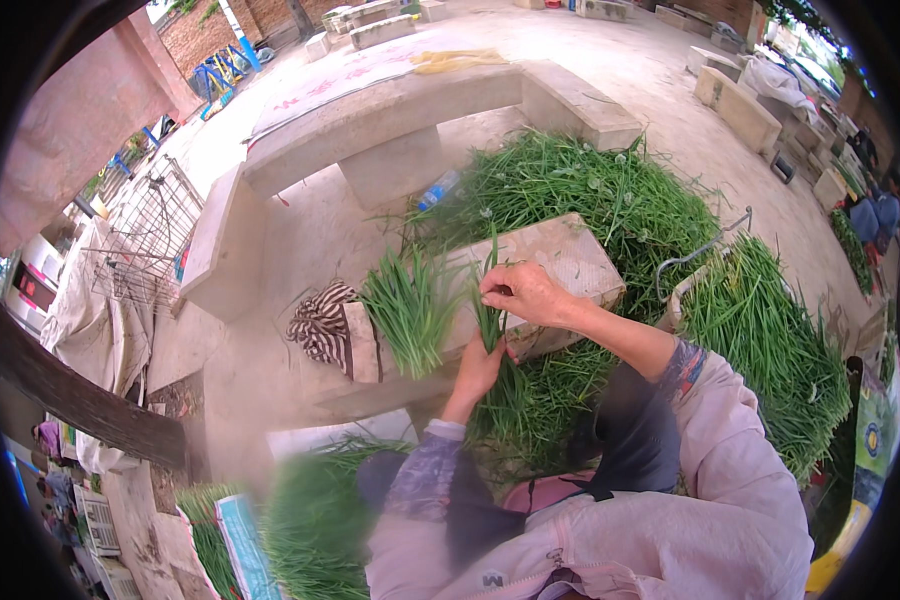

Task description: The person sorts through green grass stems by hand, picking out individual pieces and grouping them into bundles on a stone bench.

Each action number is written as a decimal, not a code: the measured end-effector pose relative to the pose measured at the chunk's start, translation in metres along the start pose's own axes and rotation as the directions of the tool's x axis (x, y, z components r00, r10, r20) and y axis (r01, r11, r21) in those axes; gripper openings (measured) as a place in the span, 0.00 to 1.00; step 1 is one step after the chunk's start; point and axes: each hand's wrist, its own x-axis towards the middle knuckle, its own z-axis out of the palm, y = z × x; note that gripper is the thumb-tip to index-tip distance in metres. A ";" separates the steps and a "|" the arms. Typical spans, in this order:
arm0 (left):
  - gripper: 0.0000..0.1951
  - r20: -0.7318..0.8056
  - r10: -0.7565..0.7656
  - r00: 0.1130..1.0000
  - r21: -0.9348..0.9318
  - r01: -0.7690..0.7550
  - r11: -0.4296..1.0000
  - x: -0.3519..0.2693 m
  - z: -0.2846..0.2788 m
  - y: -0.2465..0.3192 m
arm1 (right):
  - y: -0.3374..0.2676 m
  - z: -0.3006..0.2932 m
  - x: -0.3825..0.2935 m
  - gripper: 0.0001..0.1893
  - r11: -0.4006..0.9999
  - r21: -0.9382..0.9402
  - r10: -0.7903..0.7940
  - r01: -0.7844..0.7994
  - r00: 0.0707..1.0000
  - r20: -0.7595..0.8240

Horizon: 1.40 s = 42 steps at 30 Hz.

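Observation:
My left hand (480, 373) is closed around a small bunch of long green leaves (489, 330), which look like garlic chives. Just above it, the thumb and fingers of my right hand (531, 294) pinch at the upper part of that bunch. Both hands are over the near side of a pale stone block (562, 244). To their left on the block lies a sheaf of similar leaves (411, 311), with its stems lined up. Beside that sheaf rests a bunched striped cloth (326, 330).
A large loose heap of greens (592, 195) lies behind the block. More greens stand packed at the right (757, 360) near a bent metal rod (701, 251), and others lie at the lower left (315, 517). Stone benches (390, 97), a plastic bottle (439, 190) and a wire cart (154, 217) surround me.

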 end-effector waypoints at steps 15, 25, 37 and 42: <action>0.08 -0.012 -0.026 1.000 0.050 0.026 0.998 -0.001 0.000 -0.001 | 0.002 0.006 0.006 0.12 0.971 -0.229 0.074 -0.066 0.997 0.027; 0.10 -0.014 0.056 0.998 0.022 -0.056 0.998 0.005 -0.005 -0.021 | 0.013 0.013 0.007 0.10 0.893 -0.428 -0.100 0.141 0.988 0.118; 0.10 -0.025 0.062 0.998 0.040 -0.061 0.997 0.006 -0.002 -0.011 | 0.068 -0.077 -0.013 0.08 0.582 -0.812 -0.212 0.041 0.972 -0.103; 0.09 -0.020 -0.016 1.000 0.011 0.016 1.000 0.003 -0.001 -0.013 | 0.013 -0.066 0.006 0.10 0.838 -0.523 -0.146 0.156 0.987 0.061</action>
